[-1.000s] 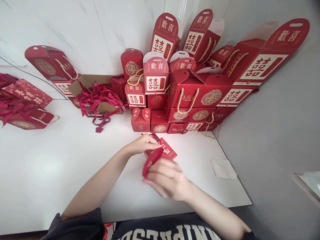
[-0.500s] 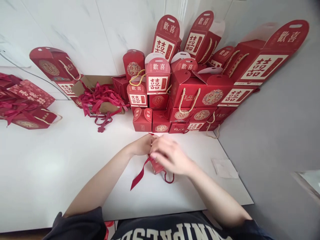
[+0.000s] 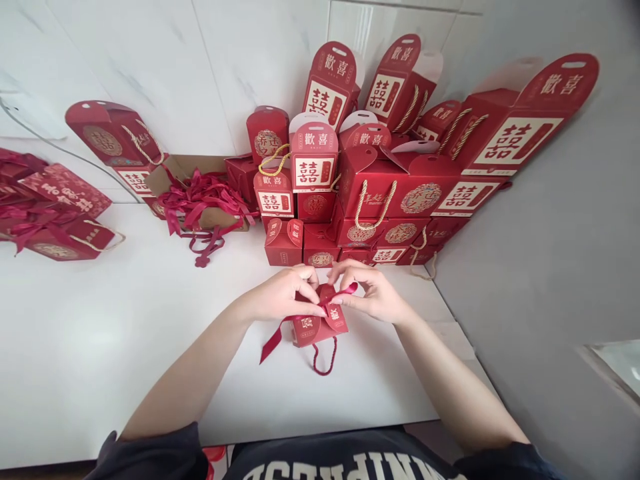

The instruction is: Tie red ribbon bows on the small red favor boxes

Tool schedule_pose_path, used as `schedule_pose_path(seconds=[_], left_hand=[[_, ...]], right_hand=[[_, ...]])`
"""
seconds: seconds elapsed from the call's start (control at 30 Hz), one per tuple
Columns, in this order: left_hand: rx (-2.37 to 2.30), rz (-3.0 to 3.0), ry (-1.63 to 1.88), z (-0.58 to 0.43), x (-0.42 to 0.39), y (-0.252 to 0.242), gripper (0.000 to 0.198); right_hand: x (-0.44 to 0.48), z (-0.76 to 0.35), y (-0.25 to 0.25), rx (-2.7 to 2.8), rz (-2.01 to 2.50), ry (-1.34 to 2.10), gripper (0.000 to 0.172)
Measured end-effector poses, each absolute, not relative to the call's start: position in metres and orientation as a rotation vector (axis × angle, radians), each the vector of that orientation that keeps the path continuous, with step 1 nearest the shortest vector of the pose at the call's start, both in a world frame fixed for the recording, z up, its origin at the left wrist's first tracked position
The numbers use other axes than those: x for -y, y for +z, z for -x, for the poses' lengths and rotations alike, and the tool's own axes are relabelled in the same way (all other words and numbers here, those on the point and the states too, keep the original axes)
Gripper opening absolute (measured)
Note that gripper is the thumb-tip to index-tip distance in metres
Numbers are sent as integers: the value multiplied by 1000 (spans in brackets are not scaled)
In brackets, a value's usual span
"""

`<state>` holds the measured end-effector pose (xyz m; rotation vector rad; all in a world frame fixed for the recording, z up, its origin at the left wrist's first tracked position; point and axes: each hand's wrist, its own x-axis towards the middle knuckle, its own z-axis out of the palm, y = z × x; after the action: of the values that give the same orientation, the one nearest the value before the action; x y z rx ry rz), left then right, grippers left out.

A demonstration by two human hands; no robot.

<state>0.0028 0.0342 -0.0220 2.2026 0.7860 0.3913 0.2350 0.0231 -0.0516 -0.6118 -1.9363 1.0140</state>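
A small red gift box point(image 3: 313, 332) with printed flaps rests on the white table in front of me, its dark red cord handle point(image 3: 325, 370) lying on the near side. Across its top runs a crimson ribbon point(image 3: 273, 345), one tail trailing out to the left. My left hand point(image 3: 287, 293) is closed at the box's top, thumb and finger pinching the ribbon near its middle. On the other side my right hand point(image 3: 373, 293) pinches the ribbon's right part between thumb and fingers.
Stacked red boxes point(image 3: 367, 233), several with rope handles, line the wall at the back. A cardboard box point(image 3: 175, 163) full of crimson ribbons point(image 3: 200, 200) stands left of them. More ribboned boxes point(image 3: 75, 233) sit at far left. A grey wall point(image 3: 540, 280) bounds the right.
My hands have drawn apart from where they overlapped, the right one moving rightward with the ribbon. The gift box has turned and now shows more of its top.
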Motion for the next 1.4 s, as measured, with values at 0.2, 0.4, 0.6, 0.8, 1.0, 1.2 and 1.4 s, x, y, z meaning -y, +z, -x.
schedule_pose_path(seconds=[0.2, 0.4, 0.6, 0.8, 1.0, 1.2, 1.4], left_hand=[[-738, -2022, 305, -1, -41, -24, 16], [-607, -1930, 291, 3, -56, -38, 12], [-642, -2031, 302, 0, -49, -36, 11], [-724, -2622, 481, -9, -20, -25, 10], [-792, -3016, 858, -4, -18, -64, 20], [-685, -3135, 1186, -6, -21, -83, 11], [-611, -3144, 1217, -2, -20, -89, 16]], right_hand=[[9, -235, -56, 2015, 483, 761, 10], [30, -227, -67, 2356, 470, 360, 12], [35, -222, -70, 2458, 526, 253, 17], [16, -221, -72, 1979, 770, 658, 8], [-11, -218, -77, 2053, 752, 831, 19], [-17, -228, -78, 2058, 690, 931, 17], [-12, -224, -87, 2059, 769, 509, 12]])
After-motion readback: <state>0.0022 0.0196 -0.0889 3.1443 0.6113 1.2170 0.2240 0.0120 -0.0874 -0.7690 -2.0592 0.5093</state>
